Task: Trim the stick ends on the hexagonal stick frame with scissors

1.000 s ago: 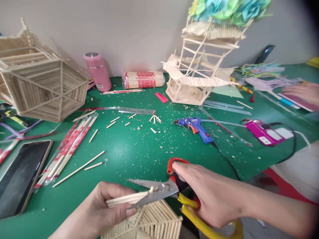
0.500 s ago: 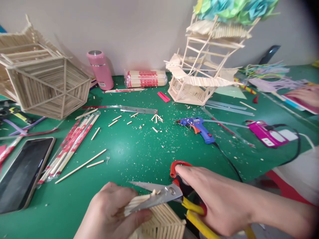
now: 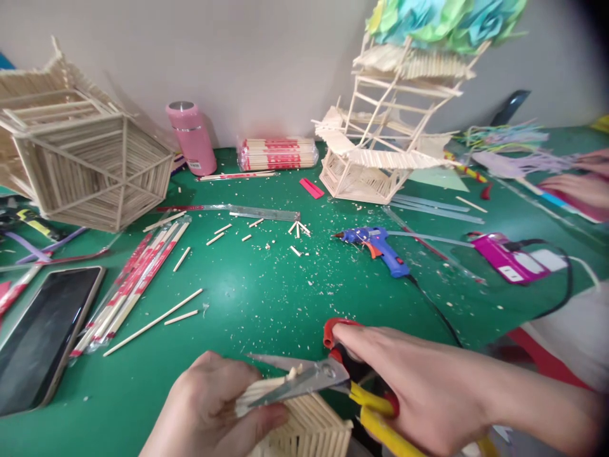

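Observation:
My left hand (image 3: 216, 409) is closed on a small model of thin wooden sticks (image 3: 316, 422), set in neat rows, at the bottom of the view. Its thumb lies along the near side, and part of the model is hidden behind the fingers. My right hand (image 3: 419, 381) grips a pair of scissors (image 3: 316, 376) by handles with red and yellow parts. The blades stand apart around stick ends at the model's top edge, close to my left fingers. One blade passes in front of the sticks.
A blue glue gun (image 3: 375, 244) lies on the green table (image 3: 247, 285) among scraps. Behind stand a stick tower (image 3: 380, 152), a pink bottle (image 3: 191, 138) and a large stick model (image 3: 95, 165). At left are a phone (image 3: 47, 330) and packed sticks (image 3: 133, 285). Another person's hand (image 3: 583, 190) is far right.
The scissor handles have spread slightly, with the yellow one a little lower. My left hand keeps its hold on the stick model. The view has shifted slightly.

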### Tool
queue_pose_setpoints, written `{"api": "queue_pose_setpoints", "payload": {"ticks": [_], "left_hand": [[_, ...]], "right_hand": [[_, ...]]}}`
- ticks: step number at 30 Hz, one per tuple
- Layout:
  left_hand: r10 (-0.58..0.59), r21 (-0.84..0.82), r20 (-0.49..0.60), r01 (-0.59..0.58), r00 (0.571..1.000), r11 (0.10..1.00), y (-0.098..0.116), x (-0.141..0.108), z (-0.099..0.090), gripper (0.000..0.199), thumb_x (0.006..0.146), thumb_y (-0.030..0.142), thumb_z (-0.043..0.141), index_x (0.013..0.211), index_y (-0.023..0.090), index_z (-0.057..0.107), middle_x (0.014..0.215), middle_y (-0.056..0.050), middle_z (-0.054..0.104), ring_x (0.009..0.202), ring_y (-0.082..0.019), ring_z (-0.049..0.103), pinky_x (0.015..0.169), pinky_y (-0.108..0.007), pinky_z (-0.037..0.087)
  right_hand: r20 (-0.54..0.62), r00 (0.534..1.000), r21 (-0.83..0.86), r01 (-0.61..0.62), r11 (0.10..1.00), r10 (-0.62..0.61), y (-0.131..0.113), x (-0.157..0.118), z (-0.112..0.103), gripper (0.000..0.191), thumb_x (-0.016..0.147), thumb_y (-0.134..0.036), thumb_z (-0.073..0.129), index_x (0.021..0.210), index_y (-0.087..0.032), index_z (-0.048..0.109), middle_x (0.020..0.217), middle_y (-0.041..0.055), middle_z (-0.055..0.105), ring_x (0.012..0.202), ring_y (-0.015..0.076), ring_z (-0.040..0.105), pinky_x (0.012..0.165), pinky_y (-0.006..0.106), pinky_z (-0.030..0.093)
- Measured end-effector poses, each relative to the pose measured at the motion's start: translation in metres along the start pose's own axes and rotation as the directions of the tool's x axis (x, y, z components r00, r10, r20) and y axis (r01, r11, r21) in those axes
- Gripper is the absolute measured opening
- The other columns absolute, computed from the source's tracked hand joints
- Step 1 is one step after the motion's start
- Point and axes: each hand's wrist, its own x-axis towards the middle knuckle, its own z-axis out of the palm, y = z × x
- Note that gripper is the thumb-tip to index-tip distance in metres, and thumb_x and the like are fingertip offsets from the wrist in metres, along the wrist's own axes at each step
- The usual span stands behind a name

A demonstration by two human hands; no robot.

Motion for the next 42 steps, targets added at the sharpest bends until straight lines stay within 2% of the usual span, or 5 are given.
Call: {"api": "queue_pose_setpoints", "payload": {"ticks": [8, 22, 28, 34, 42], "left_hand": [[-0.011, 0.004, 0.056, 0.011, 0.998, 1.000, -0.003, 0.006, 0.000, 0.029, 0.081, 0.031, 0.055, 0.065, 0.014, 0.070, 0.052, -0.001, 0.063, 0.046, -0.011, 0.057, 0.044, -0.017, 0.042], [0.038, -0.026, -0.014, -0.038, 0.999, 0.999, -0.004, 0.005, 0.002, 0.016, 0.078, 0.025, 0.059, 0.070, 0.018, 0.072, 0.055, 0.000, 0.066, 0.047, -0.010, 0.059, 0.044, -0.014, 0.045], [0.018, -0.053, 0.015, -0.017, 1.000, 0.998, -0.003, 0.004, 0.003, 0.015, 0.077, 0.022, 0.059, 0.073, 0.018, 0.073, 0.056, 0.000, 0.067, 0.048, -0.010, 0.060, 0.044, -0.014, 0.045], [0.005, -0.076, 0.051, -0.001, 0.999, 0.997, -0.001, 0.002, 0.004, 0.021, 0.079, 0.026, 0.057, 0.067, 0.017, 0.072, 0.055, -0.001, 0.066, 0.049, -0.011, 0.060, 0.045, -0.015, 0.046], [0.031, -0.023, 0.046, -0.030, 0.998, 0.999, 0.001, 0.006, -0.001, 0.022, 0.082, 0.029, 0.057, 0.068, 0.017, 0.069, 0.059, -0.002, 0.069, 0.052, -0.012, 0.063, 0.049, -0.016, 0.048]], "right_hand": [[-0.181, 0.983, -0.008, 0.035, 0.999, -0.036, 0.006, -0.003, 0.010, 0.029, 0.060, -0.016, 0.053, 0.088, -0.017, 0.044, 0.085, 0.0094, 0.054, 0.077, 0.0244, 0.053, 0.066, 0.038, 0.042], [-0.200, 0.978, -0.042, 0.052, 0.998, -0.059, 0.003, 0.001, 0.013, 0.029, 0.063, -0.023, 0.054, 0.090, -0.016, 0.046, 0.081, 0.0119, 0.058, 0.070, 0.0248, 0.056, 0.061, 0.036, 0.042], [-0.201, 0.979, -0.123, 0.004, 0.992, -0.029, -0.001, 0.002, 0.015, 0.024, 0.061, -0.026, 0.053, 0.081, -0.017, 0.043, 0.072, 0.0110, 0.057, 0.063, 0.0257, 0.056, 0.055, 0.035, 0.040], [-0.097, 0.995, -0.095, -0.040, 0.995, 0.030, -0.001, -0.001, 0.014, 0.027, 0.058, -0.024, 0.054, 0.078, -0.021, 0.037, 0.068, 0.0073, 0.056, 0.057, 0.0230, 0.054, 0.045, 0.029, 0.030], [-0.231, 0.973, -0.073, -0.013, 0.997, -0.005, -0.003, 0.002, 0.010, 0.027, 0.058, -0.019, 0.054, 0.083, -0.017, 0.043, 0.081, 0.0117, 0.054, 0.073, 0.0254, 0.053, 0.064, 0.040, 0.043]]}}
